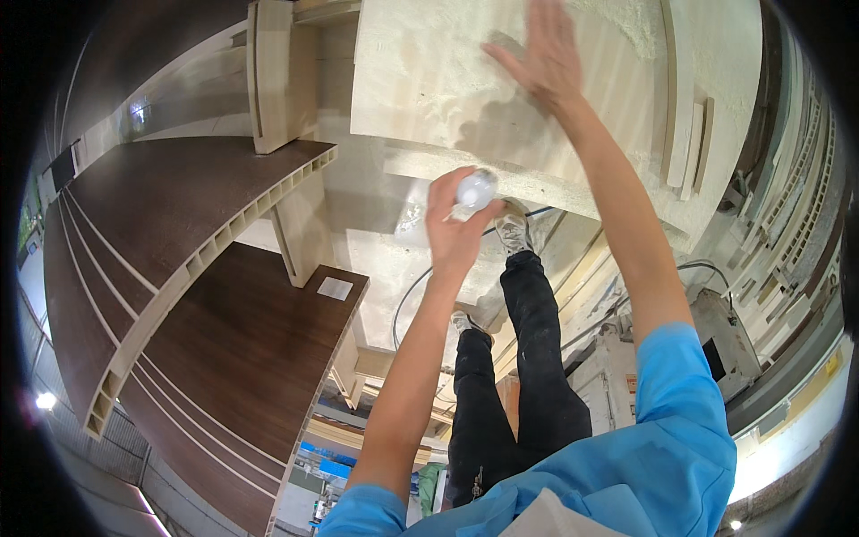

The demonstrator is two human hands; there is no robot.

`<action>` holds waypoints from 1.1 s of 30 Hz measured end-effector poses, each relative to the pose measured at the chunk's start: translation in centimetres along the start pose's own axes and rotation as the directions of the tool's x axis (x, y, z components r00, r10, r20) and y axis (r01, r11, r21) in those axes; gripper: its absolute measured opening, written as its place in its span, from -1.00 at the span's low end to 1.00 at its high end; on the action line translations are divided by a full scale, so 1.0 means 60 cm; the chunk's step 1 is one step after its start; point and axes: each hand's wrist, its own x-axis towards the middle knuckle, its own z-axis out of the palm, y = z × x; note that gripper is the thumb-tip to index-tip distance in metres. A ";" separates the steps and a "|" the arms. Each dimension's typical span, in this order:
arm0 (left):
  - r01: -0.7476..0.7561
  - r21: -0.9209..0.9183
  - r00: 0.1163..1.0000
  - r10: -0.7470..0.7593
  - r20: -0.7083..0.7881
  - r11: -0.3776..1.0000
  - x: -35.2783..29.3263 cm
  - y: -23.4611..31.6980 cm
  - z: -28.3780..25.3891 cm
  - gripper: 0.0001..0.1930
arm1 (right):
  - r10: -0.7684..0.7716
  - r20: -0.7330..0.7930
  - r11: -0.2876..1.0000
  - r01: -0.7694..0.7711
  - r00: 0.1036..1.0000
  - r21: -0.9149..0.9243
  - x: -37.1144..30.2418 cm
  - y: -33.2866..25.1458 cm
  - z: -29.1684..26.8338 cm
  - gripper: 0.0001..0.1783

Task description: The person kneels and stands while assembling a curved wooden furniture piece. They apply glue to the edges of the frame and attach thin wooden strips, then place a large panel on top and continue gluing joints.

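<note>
My left hand (pixel 452 224) is wrapped around a small whitish, shiny, round-ended object (pixel 476 190), slightly blurred, whose kind I cannot make out. It is in front of the near edge of a pale wooden board (pixel 403 89) strewn with light sawdust. Over the board, farther off and to the right, my right hand (pixel 548 63) has its fingers out straight and the thumb apart, with nothing in it. Whether its palm touches the surface is unclear. Its shadow falls on the board to the left.
Dark brown panels (pixel 242 331) with pale ribbed edges stand at the left on wooden supports (pixel 300 224). Narrow wooden strips (pixel 691 148) lie on the board's right side. Stacked panels (pixel 805 197) line the far right. A dark cable (pixel 412 291) runs across the floor near my feet.
</note>
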 end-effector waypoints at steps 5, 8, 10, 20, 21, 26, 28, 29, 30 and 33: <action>0.186 -0.033 0.980 -0.188 -0.073 0.982 0.007 -0.032 -0.039 -0.41 | -0.331 0.286 0.938 0.281 0.899 0.202 0.022 -0.084 0.070 -0.22; 0.111 -0.020 0.987 -0.112 -0.115 0.994 0.038 -0.024 -0.044 -0.41 | -0.575 0.360 0.817 0.495 0.734 0.295 -0.009 -0.063 0.051 -0.29; 0.073 -0.035 0.989 -0.076 -0.123 0.997 0.065 -0.015 -0.049 -0.43 | -0.648 0.389 0.761 0.533 0.654 0.371 -0.039 -0.028 0.015 -0.34; -0.169 -0.294 0.977 0.121 -0.174 0.941 0.271 0.020 -0.060 -0.41 | -0.548 0.330 0.834 0.475 0.769 0.280 -0.035 -0.044 0.031 -0.35; -0.152 -0.255 0.982 0.118 -0.144 0.955 0.299 0.022 -0.045 -0.40 | -0.645 0.381 0.764 0.567 0.662 0.308 -0.050 -0.052 0.033 -0.34; -0.198 -0.160 0.980 0.190 -0.062 0.967 0.373 0.027 0.025 -0.43 | -0.590 0.412 0.791 0.394 0.695 0.468 -0.127 -0.024 -0.017 -0.36; -0.174 -0.020 0.984 0.173 -0.037 0.985 0.370 0.021 0.035 -0.41 | -0.405 0.502 0.823 0.066 0.764 0.564 -0.136 -0.005 -0.052 -0.35; -0.164 0.051 0.986 0.165 -0.026 0.985 0.363 0.017 0.036 -0.40 | -0.193 0.542 0.896 -0.078 0.818 0.436 -0.137 0.004 -0.070 -0.35; -0.243 0.093 0.965 0.250 -0.080 0.966 0.347 0.009 0.031 -0.39 | -0.018 0.495 0.921 -0.178 0.869 0.347 -0.141 0.012 -0.089 -0.35; -0.170 -0.001 0.972 0.167 -0.167 0.986 0.278 -0.018 0.014 -0.38 | 0.106 0.393 0.961 -0.196 0.914 0.196 -0.163 0.005 -0.118 -0.35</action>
